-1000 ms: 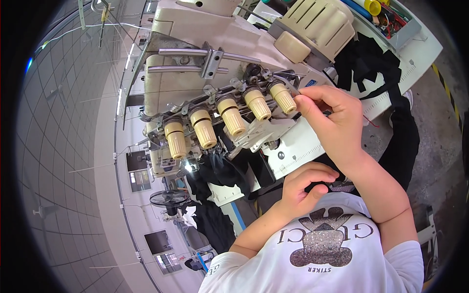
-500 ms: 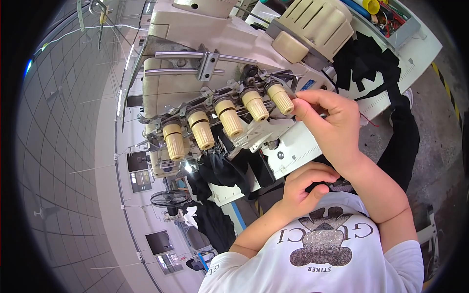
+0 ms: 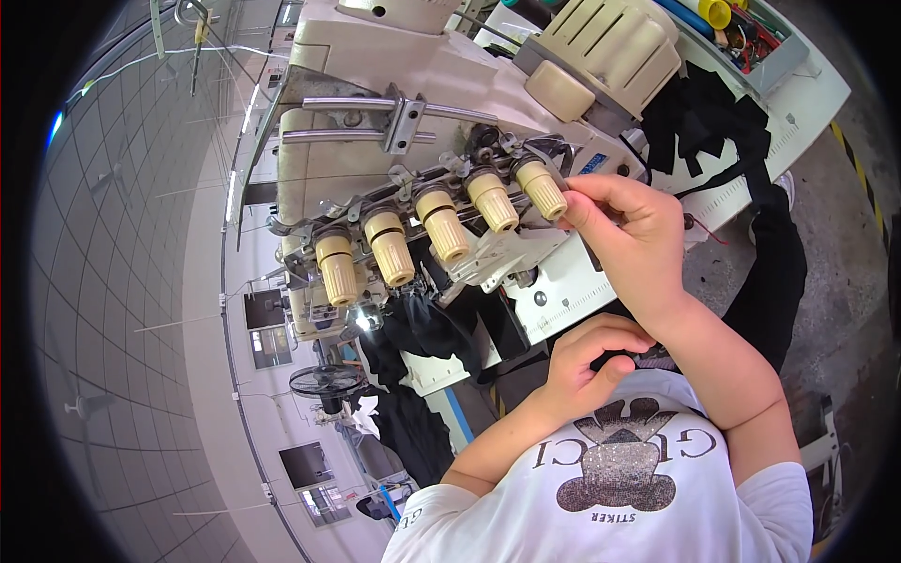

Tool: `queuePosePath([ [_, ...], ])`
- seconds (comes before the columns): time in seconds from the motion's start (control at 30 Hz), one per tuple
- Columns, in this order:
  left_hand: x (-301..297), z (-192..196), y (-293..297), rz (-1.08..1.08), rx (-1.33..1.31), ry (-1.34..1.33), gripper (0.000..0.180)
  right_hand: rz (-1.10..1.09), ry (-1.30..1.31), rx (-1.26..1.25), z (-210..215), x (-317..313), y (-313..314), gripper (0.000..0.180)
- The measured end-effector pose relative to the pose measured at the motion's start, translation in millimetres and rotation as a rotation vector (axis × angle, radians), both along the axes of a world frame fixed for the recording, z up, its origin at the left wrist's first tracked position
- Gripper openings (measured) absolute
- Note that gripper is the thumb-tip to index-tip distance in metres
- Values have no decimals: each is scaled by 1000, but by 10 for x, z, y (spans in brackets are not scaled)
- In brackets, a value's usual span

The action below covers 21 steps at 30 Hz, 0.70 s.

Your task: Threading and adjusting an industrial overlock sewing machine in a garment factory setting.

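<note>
My right hand point(image 3: 627, 230) is at the rightmost cream tension knob point(image 3: 542, 190) of a sewing machine point(image 3: 375, 178). Thumb and index finger are pinched together right beside this knob; whatever is between them is too small to make out. Several similar ribbed knobs point(image 3: 441, 225) run in a slanting row to the left. Below, my left hand point(image 3: 589, 361) hovers by my shirt front, fingers loosely curved and thumb apart, with nothing visible in it. Black fabric point(image 3: 427, 324) lies under the machine's lit sewing area.
The white table point(image 3: 587, 281) has a ruler scale along its edge. More black cloth point(image 3: 699, 117) lies right of the machine and hangs down. A tray point(image 3: 784, 56) of tools and spools sits at the far right. A black fan point(image 3: 326, 381) stands left, beyond the table.
Both hands stay nearly where they were. The view has shifted very slightly, and the fingers of my right hand have moved a little at the knob.
</note>
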State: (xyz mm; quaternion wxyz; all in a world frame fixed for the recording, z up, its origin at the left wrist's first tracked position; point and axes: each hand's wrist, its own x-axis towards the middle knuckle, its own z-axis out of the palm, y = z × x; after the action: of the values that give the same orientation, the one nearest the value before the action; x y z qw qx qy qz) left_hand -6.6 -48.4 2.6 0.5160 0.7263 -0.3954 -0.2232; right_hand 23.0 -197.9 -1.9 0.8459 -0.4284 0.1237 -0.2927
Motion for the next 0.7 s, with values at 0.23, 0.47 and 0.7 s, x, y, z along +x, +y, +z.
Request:
queuePosePath([
  [0.23, -4, -1, 0, -13, 5, 11, 29, -4, -11, -108, -56, 4, -34, 12],
  [0.47, -9, -6, -14, -16, -1, 8, 29, -8, 2, -137, -39, -14, -69, 11],
  [0.7, -5, -15, -4, -18, -2, -3, 29, -100, 27, -234, -17, -12, -81, 10],
])
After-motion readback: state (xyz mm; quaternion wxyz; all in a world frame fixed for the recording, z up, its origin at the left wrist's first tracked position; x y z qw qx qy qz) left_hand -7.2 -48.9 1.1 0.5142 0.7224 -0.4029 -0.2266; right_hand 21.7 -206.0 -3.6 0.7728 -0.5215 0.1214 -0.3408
